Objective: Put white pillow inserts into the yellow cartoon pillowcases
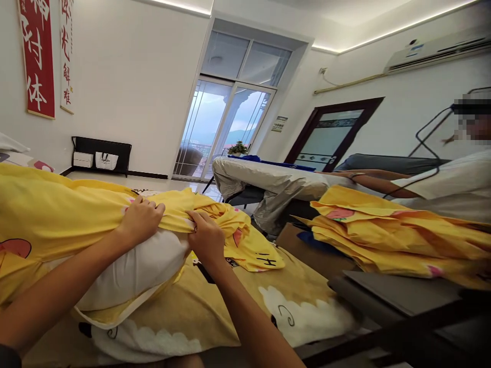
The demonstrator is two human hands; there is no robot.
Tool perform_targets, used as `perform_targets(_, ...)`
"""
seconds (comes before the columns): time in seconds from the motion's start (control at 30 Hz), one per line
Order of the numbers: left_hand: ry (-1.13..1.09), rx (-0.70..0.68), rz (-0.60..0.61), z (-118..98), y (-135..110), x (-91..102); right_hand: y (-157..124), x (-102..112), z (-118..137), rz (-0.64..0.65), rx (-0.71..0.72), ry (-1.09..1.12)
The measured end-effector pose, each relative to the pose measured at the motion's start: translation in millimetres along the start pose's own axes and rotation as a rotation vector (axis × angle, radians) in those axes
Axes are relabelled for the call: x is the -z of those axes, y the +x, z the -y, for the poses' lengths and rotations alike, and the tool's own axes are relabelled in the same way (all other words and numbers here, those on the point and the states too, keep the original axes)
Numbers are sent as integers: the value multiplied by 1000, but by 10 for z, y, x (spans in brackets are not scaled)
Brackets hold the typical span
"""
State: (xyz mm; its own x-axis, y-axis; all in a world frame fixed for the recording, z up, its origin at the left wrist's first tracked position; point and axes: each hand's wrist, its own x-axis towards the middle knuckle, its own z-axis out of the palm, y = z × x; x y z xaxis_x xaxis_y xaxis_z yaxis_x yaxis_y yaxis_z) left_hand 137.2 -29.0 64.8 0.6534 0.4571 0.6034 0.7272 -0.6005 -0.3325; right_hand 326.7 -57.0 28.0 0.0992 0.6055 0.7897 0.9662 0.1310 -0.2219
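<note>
A yellow printed fabric cover [72,207] stretches across from the left, with pink fruit shapes on it. My left hand [141,220] is closed on its upper edge, fingers curled into the cloth. Just to the right, my right hand [207,237] grips a bunched part of the same cover, thumb on top. White stuffing or an inner pillow [141,268] bulges out through the cover's opening below my hands; its exact kind I cannot tell. The cover's crumpled end [259,250] lies to the right. Beneath it all spreads a tan blanket [218,306] with fluffy white sheep.
Folded yellow fabric [383,235] is piled at the right, above a dark grey chair or bench surface [399,291]. Beyond it, a person in a white sleeve [452,171] reaches over a table with a pale cover [264,171]. A black low rack [123,148] stands by the wall.
</note>
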Motion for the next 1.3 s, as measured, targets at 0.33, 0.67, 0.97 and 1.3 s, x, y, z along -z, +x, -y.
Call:
perform_targets(0.33, -95, -532, -248, -625, -242, -51, 286, -88, 45, 357, -236, 584)
perform_targets(0.67, -99, -210, -41, -359, -73, -697, 575, 7, -109, 390, 5, 24)
perform_targets(0.97, -178, -224, 91, -260, -186, -579, 832, -215, -100, 352, -20, 130)
perform_targets(1.3, -337, -219, -35, -287, -121, -585, 788, -131, -116, 354, -19, 210)
